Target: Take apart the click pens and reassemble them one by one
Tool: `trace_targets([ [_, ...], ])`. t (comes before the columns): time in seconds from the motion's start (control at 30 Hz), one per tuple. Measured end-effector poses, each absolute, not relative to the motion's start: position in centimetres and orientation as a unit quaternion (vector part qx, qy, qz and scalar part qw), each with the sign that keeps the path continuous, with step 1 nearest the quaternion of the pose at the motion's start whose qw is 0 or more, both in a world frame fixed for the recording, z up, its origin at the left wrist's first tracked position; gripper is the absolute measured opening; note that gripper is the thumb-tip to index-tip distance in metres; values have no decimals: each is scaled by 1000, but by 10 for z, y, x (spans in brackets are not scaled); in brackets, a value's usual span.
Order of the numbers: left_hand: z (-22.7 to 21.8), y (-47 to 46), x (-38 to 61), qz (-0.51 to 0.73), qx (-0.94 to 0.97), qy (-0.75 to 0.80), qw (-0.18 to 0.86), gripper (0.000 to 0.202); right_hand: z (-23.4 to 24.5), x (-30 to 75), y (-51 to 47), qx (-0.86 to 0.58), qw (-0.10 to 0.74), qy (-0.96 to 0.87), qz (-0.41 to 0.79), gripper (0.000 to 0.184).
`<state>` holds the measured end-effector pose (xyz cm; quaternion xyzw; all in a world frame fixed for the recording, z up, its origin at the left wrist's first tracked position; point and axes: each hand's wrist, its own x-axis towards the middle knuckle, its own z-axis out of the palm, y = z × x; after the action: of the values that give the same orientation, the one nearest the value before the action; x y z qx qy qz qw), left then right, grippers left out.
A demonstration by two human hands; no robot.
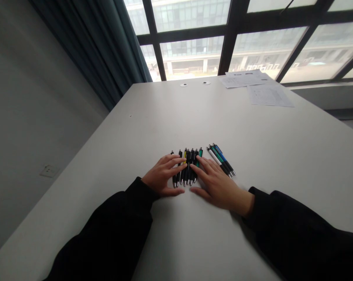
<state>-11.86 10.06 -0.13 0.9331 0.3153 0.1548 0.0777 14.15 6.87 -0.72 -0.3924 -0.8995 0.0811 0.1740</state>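
Observation:
Several pens [188, 168] lie side by side on the white table [170, 125], tips toward me; most are black, one has a yellow barrel and one a green barrel. My left hand [166, 174] rests over the left end of this row with its fingers apart. Over the right end is my right hand [215, 181], fingers spread, with the fingertips at the green pen and the black ones beside it. Both hands partly hide the pens, and neither grips one. Just beyond my right hand lies a slanted group of white, green and blue pens [221, 159].
Printed papers [270, 95] lie at the table's far right. Two round cable-hole covers [183, 84] sit near the back edge. Behind the table are large windows [194, 50], with a dark blue curtain [106, 47] and a wall socket [49, 171] to the left.

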Motion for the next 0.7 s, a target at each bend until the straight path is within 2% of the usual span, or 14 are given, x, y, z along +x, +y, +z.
trace_targets([
  [0.13,-2,101,-118,132,936,321,65,76,-8,141,69,-394,167,-900,81,70],
  [0.27,-2,100,-116,110,932,340,64,90,-9,142,69,-392,172,-900,83,69],
  [0.43,-2,99,-113,108,922,364,75,74,-8,141,69,-391,170,-901,80,69],
  [0.7,-5,101,-113,126,917,372,74,74,-8,141,70,-393,160,-902,85,70],
])
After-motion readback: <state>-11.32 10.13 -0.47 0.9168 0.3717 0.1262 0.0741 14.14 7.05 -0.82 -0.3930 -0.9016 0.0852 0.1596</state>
